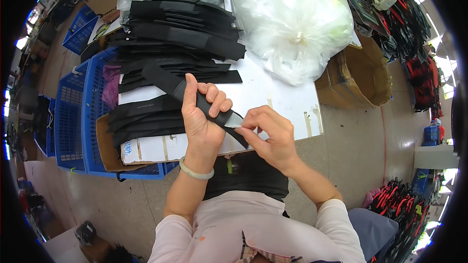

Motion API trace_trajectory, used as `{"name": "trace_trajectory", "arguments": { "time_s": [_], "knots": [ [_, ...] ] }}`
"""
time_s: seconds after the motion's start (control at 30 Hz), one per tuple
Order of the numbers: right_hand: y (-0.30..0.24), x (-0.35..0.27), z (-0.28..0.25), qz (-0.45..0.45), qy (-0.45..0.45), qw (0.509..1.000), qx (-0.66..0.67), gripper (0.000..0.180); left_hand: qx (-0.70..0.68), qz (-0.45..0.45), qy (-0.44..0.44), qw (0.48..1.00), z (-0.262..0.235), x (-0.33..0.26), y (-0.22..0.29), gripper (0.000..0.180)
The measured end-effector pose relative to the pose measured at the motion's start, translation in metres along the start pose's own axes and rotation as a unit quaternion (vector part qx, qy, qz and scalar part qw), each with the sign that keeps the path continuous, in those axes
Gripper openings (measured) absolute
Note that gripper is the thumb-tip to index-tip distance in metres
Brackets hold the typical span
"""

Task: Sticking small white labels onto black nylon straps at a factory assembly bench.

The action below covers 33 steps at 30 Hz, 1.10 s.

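My left hand is closed round a black fabric strip, its thumb pointing up along it. The strip slants from upper left to lower right in front of me. At its lower right end, my right hand pinches a small pale, translucent piece between thumb and fingertips. That piece lies at the strip's end; whether it is inside or on top I cannot tell. Beyond and beside my left hand, piles of similar black strips lie in overlapping rows on the white tabletop.
A big clear plastic bag of pale material sits at the table's back right. Next to it stands an open cardboard box. Blue plastic crates flank the table's left side, with another cardboard box under the near left corner.
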State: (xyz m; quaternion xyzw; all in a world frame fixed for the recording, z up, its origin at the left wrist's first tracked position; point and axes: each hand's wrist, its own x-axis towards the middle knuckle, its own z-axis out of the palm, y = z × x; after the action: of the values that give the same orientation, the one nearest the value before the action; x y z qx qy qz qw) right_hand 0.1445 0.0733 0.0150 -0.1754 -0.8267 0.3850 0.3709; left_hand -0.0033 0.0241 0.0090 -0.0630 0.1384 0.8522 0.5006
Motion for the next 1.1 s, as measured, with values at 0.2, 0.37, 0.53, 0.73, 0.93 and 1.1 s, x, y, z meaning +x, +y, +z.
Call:
{"name": "trace_trajectory", "arguments": {
  "time_s": [0.2, 0.37, 0.53, 0.73, 0.93, 1.1],
  "knots": [
    [0.007, 0.001, 0.011, -0.064, 0.026, 0.997, -0.038, 0.021, 0.027, -0.006, 0.016, 0.999, -0.001, -0.003, -0.003, 0.041],
    [0.003, -0.002, 0.003, -0.118, -0.007, 0.984, -0.133, 0.034, 0.002, -0.003, 0.008, 1.0, -0.001, -0.001, 0.006, 0.039],
    [0.012, -0.007, 0.007, -0.099, -0.041, 0.983, -0.149, 0.035, -0.006, -0.02, 0.003, 1.0, -0.001, 0.0, 0.002, 0.037],
    [0.014, -0.008, 0.008, -0.093, -0.067, 0.98, -0.164, 0.036, 0.02, -0.011, -0.019, 1.0, -0.001, -0.001, 0.002, 0.04],
    [0.024, -0.019, 0.006, -0.111, -0.028, 0.986, -0.12, 0.034, 0.097, 0.029, -0.106, 0.989, 0.003, -0.011, -0.014, 0.042],
    [0.018, -0.039, 0.004, 0.14, 0.025, 0.923, 0.357, 0.023, 0.281, 0.126, -0.244, 0.92, 0.006, -0.028, -0.026, 0.039]
  ]
}}
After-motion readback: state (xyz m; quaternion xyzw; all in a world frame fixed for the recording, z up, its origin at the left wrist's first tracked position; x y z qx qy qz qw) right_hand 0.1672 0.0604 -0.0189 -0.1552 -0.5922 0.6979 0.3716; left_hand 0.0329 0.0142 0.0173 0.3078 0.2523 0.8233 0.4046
